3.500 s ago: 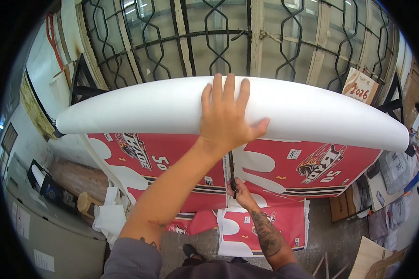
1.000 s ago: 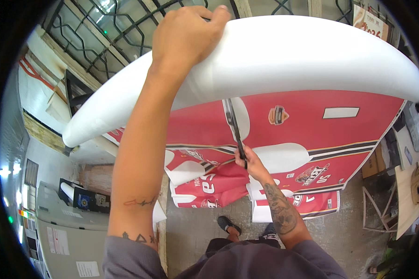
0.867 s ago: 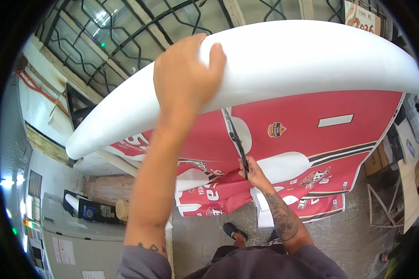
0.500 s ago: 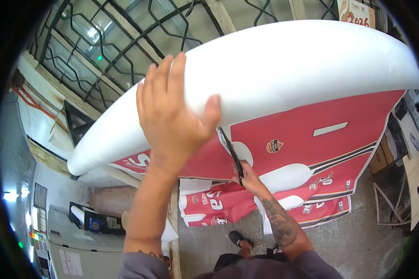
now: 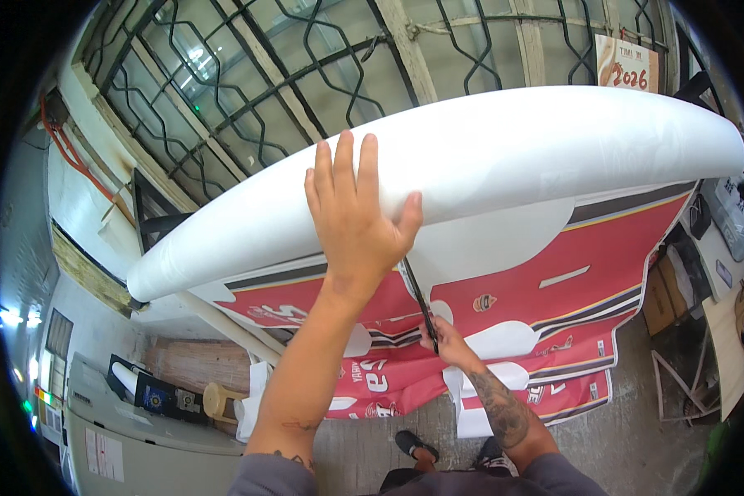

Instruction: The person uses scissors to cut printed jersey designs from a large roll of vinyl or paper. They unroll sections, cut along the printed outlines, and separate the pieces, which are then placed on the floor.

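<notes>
A large white roll (image 5: pixel 546 136) stretches across the view. From its lower side hangs a sheet printed in red, white and dark stripes (image 5: pixel 512 285), with its lower part in folds. My left hand (image 5: pixel 351 202) lies flat on the roll, fingers spread, palm hidden against it. Below it, my right hand (image 5: pixel 446 341) grips a pair of dark scissors (image 5: pixel 417 289). The blades point up toward the roll and lie along a split in the sheet. Their tips are close under my left hand, and I cannot make out how far apart the blades stand.
Behind the roll runs a window with a black metal grille (image 5: pixel 331 58). A calendar (image 5: pixel 628 64) hangs at the far right. To the right is a light tabletop (image 5: pixel 732 347) with a metal frame under it. A grey machine (image 5: pixel 153 438) and a wooden stool (image 5: pixel 217 400) stand at lower left.
More of the printed sheet hangs from the roll, showing a large white shape and a dark stripe. The scissors remain in my right hand. The whole view has shifted, with the roll lower in it.
</notes>
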Motion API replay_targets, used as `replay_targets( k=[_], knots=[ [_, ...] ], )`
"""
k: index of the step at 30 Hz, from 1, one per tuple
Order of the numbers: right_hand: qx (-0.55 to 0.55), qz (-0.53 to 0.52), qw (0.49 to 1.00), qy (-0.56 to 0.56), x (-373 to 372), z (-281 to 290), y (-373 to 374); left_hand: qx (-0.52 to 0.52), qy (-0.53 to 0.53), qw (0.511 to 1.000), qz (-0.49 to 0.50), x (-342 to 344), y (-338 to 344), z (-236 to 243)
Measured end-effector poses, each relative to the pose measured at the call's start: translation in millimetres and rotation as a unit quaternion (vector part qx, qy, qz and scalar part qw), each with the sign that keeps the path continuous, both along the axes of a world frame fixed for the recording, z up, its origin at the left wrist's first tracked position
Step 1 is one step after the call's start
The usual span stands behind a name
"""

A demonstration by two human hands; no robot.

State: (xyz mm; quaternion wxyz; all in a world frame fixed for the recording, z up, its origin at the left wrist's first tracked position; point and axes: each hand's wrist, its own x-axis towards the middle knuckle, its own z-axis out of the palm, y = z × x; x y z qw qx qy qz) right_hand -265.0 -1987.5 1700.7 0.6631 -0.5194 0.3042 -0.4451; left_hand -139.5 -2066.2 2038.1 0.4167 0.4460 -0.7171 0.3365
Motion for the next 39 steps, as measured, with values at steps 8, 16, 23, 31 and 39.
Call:
replay_targets(
  k=[8,16,23,31,39],
  knots=[
    [-0.022,-0.034,0.996,-0.073,8.6,11.9,-17.3,0.074,-0.026,0.997,0.002,-2.0,-8.9,36.0],
    [0.001,-0.054,0.999,-0.001,-20.4,5.5,-8.0,0.451,0.051,0.888,0.074,-2.9,-54.6,104.4],
    [-0.014,-0.055,0.998,0.017,-15.3,-1.3,-15.4,-0.035,0.008,0.999,-0.003,-10.2,7.9,0.8],
    [0.027,-0.026,0.999,0.039,-6.8,-13.5,-52.5,0.034,-0.039,0.999,0.007,-6.7,-6.4,7.2],
    [0.018,-0.072,0.995,0.073,-12.5,-6.0,-27.7,0.223,0.075,0.971,-0.048,-8.6,-21.0,64.8]
  ],
)
